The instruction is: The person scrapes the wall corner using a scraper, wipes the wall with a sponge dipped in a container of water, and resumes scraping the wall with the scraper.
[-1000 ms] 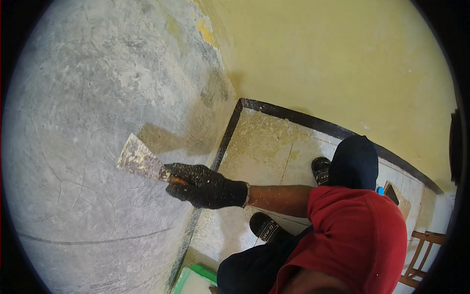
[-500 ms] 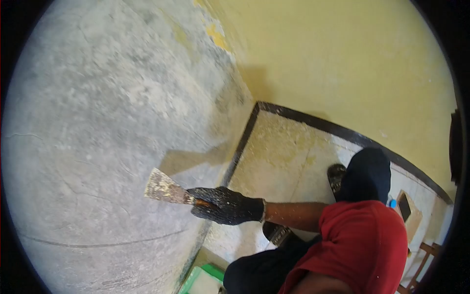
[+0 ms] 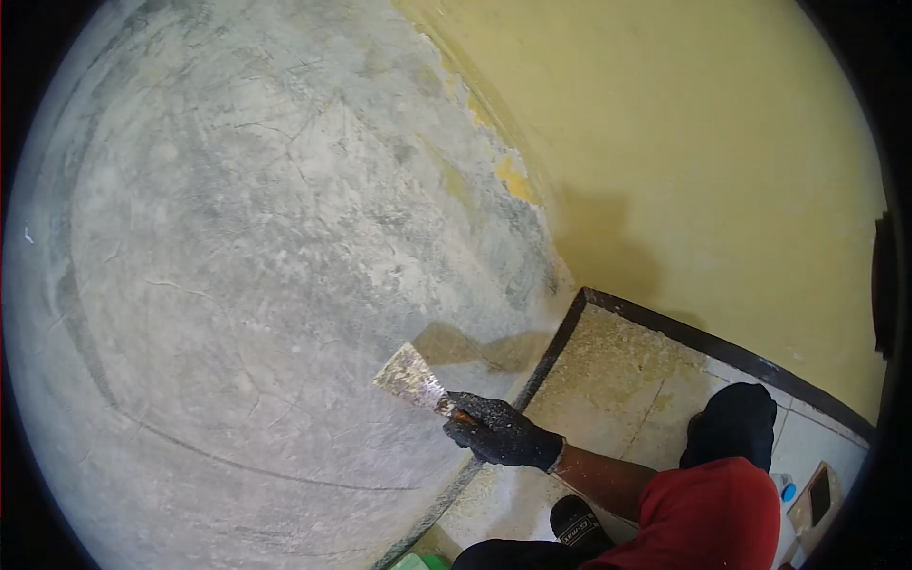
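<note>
My right hand (image 3: 503, 432), in a dark knitted glove with pale specks on it, is closed around the handle of a scraper (image 3: 414, 375). The scraper's wide blade is crusted with whitish and yellow residue and points up and left, in front of the grey, patchy wall (image 3: 256, 237). Whether the blade touches the wall is not clear. A shadow of the hand and tool falls on the wall just above them. My left hand is outside the view.
A yellow wall (image 3: 722, 161) meets the grey one at a corner, with a dark skirting strip (image 3: 722, 348) below. Debris lies on the floor tiles (image 3: 608, 370). A green-edged container (image 3: 420, 562) shows at the bottom edge. A blue-capped bottle (image 3: 788, 491) stands near my knee (image 3: 736, 423).
The view has shifted up and left, so the corner, my right hand and the scraper appear lower and farther right. The scraper stays in my right hand. Less of the green-edged container shows.
</note>
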Available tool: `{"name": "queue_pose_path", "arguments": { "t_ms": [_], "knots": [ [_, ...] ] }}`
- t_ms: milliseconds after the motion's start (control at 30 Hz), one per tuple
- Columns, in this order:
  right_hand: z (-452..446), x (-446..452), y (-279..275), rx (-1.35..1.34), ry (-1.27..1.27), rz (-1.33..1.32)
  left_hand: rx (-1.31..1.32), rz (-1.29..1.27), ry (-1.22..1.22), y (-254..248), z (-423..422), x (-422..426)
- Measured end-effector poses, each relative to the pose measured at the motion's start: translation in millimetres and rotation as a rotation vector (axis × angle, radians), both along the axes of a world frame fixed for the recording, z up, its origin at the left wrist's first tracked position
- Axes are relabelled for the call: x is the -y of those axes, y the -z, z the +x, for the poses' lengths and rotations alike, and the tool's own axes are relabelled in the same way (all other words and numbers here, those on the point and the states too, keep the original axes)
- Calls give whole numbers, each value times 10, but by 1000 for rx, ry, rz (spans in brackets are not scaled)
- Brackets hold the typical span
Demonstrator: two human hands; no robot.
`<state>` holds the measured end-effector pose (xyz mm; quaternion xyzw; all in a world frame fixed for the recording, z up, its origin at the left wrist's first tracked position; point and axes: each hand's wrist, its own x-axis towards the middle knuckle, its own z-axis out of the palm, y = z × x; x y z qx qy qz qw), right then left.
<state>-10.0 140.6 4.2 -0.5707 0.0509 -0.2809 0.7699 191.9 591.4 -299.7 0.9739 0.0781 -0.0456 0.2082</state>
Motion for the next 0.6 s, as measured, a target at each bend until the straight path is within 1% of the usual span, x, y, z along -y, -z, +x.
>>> {"name": "queue_pose_path", "arguments": {
  "t_ms": [67,133,167,267,333,400,467,600],
  "knots": [
    [-2,35,-11,26,-17,14,50,-28,-10,-169,-23,-85],
    [-85,99,-105,-8,-38,116,100,-55,-25,-335,-92,-179],
    [-37,134,6,36,-32,91,128,-64,-41,-450,-157,-250],
    [-143,233,-132,36,-31,117,208,-117,-69,-645,-280,-340],
    [-184,289,-177,52,-16,49,253,-165,-80,-702,-361,-329],
    [-199,309,-183,67,-38,119,300,-203,-81,-809,-400,-349],
    [-206,334,-164,119,-15,84,340,-237,-60,-917,-362,-336],
    [-216,343,-163,65,-1,54,408,-292,3,-1190,-206,-355]
  ]
}}
